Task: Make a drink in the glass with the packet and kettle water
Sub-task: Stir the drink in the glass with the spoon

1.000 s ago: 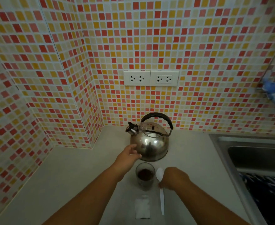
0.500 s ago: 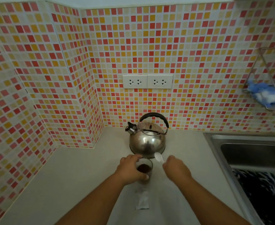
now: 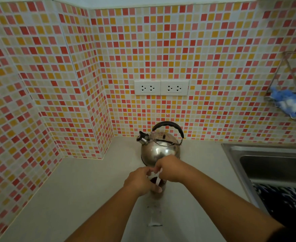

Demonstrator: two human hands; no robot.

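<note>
Mosaic tiles in red, orange and cream cover the corner walls above a pale, smooth bench [image 3: 84, 193]. At its middle the left hand [image 3: 140, 182] is wrapped around a small clear drinking glass [image 3: 158, 189], fingers curled over the near side so that most of the wall is hidden; only a patch of dark brown contents shows between the two hands. The right hand [image 3: 169, 169] is pinched on a white plastic spoon [image 3: 158, 179] whose pale stem slants down into the glass; its bowl cannot be made out. The glass stands on the bench just in front of the round stainless-steel kettle [image 3: 161, 149], whose lower front is covered by the right hand. The kettle's black arched handle and capped spout are clear to see.

Nearer the viewer, a flat whitish packet [image 3: 154, 217] lies on the bench, faint against the surface; any print on it is too blurred to read. Two white double wall sockets [image 3: 161, 87] sit on the tiles above the kettle, with no writing legible. To the right, a steel sink [image 3: 234, 154] is cut off by the frame edge, a dark patterned cloth [image 3: 281, 199] lying in it. Higher on that wall, a wire rack [image 3: 288, 67] holds a blue and white cloth [image 3: 288, 103], also partly cropped.
</note>
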